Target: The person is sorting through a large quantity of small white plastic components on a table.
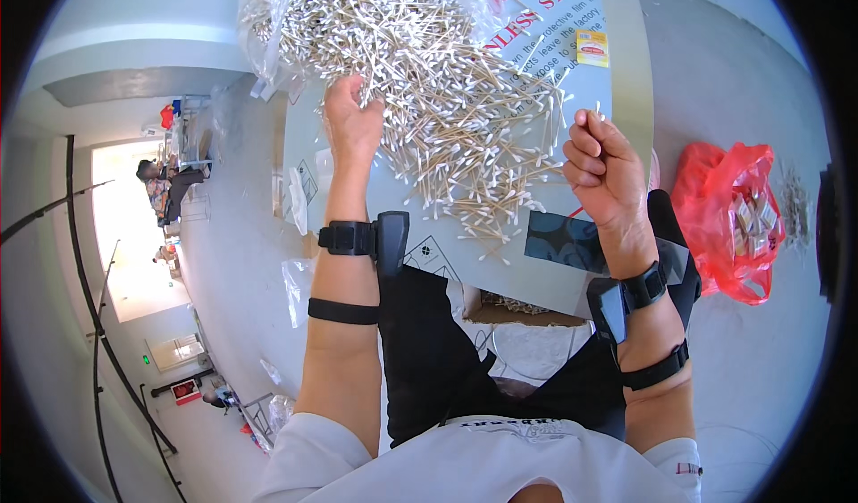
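A large heap of cotton swabs (447,101) with white tips and pale sticks spreads over the sheet-covered tabletop (429,244). At the heap's left edge is my left hand (351,128), thumb and bent fingers apart, with no swab visible between them. Some of its fingertips are hard to make out against the swabs. Right of the heap, my right hand (608,163) is raised with its fingers curled closed. A white cotton swab tip (598,107) pokes out above its thumb and forefinger; how many swabs the fist holds is hidden.
Clear plastic bags (268,20) lie by the heap. A small yellow packet (592,49) rests at the upper right. Beside the table, a red plastic bag (724,222) holds small packs. Below the front edge sits an open cardboard box (518,311). People (165,186) are far left.
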Action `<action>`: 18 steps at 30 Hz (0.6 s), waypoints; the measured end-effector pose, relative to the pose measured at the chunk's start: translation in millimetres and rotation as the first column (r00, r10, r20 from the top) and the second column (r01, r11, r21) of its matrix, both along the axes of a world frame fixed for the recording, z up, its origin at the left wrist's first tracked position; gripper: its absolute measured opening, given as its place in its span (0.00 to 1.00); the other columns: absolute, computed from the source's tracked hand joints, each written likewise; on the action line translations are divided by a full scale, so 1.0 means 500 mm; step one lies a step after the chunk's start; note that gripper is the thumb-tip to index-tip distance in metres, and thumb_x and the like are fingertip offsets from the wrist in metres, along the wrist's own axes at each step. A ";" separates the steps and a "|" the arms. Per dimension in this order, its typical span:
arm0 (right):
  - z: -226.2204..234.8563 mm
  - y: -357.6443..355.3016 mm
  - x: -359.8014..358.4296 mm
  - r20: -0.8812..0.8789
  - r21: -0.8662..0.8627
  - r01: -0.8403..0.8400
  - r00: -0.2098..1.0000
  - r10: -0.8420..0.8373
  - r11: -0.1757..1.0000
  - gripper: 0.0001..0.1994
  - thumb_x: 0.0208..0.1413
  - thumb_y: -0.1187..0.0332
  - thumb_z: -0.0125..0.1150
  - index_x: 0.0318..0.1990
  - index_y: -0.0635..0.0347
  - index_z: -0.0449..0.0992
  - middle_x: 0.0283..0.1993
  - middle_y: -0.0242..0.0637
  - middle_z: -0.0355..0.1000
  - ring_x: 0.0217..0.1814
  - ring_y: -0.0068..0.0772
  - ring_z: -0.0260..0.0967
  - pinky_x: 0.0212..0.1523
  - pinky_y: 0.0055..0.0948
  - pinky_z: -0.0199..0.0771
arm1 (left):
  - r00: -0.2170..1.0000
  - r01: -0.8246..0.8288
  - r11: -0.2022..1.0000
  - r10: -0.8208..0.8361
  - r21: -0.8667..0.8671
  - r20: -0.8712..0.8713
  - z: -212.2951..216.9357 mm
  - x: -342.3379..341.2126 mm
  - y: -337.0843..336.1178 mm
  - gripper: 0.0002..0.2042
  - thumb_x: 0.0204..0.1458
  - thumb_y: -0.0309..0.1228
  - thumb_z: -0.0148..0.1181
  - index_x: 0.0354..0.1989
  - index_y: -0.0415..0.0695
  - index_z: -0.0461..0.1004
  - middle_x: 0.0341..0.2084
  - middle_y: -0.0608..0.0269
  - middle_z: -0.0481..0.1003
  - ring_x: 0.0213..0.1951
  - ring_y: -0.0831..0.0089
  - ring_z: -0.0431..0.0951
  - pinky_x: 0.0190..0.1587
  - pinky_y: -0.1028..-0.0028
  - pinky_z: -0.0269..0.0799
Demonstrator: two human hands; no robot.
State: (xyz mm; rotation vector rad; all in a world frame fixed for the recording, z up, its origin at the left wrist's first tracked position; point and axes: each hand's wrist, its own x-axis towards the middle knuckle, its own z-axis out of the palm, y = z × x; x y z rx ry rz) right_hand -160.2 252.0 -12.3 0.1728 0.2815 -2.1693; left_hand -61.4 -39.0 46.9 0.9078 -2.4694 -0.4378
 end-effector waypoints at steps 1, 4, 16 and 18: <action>0.000 0.000 0.000 -0.002 0.001 0.000 1.000 0.000 1.000 0.08 0.59 0.67 0.46 0.35 0.63 0.66 0.19 0.23 0.54 0.16 0.11 0.41 0.15 0.13 0.41 | 0.998 -0.050 0.994 0.045 0.095 0.051 -0.009 0.001 -0.002 0.17 0.37 0.23 0.60 0.40 0.38 0.72 0.36 0.51 0.73 0.41 0.60 0.73 0.45 0.68 0.67; 0.001 0.001 0.001 0.007 0.012 0.001 1.000 -0.001 1.000 0.08 0.59 0.67 0.46 0.35 0.63 0.66 0.19 0.23 0.53 0.16 0.11 0.42 0.15 0.14 0.42 | 1.000 0.012 0.995 -0.011 0.095 -0.014 -0.042 -0.012 -0.031 0.19 0.36 0.23 0.58 0.43 0.39 0.72 0.37 0.50 0.73 0.42 0.58 0.73 0.47 0.66 0.66; 0.004 -0.003 0.001 -0.006 0.018 -0.011 1.000 0.011 1.000 0.07 0.59 0.68 0.45 0.36 0.63 0.66 0.19 0.23 0.54 0.16 0.11 0.43 0.15 0.13 0.43 | 0.976 0.217 0.969 -0.219 0.122 0.005 0.026 -0.216 -0.107 0.27 0.36 0.18 0.47 0.51 0.46 0.70 0.45 0.47 0.72 0.46 0.57 0.72 0.51 0.70 0.64; 0.003 -0.004 0.002 -0.007 0.022 -0.018 1.000 0.019 1.000 0.07 0.59 0.68 0.45 0.36 0.63 0.66 0.19 0.23 0.54 0.16 0.11 0.43 0.15 0.13 0.43 | 0.979 0.179 0.950 -0.198 0.255 0.050 0.053 -0.219 -0.089 0.29 0.36 0.17 0.48 0.53 0.48 0.68 0.45 0.49 0.72 0.45 0.61 0.74 0.47 0.74 0.66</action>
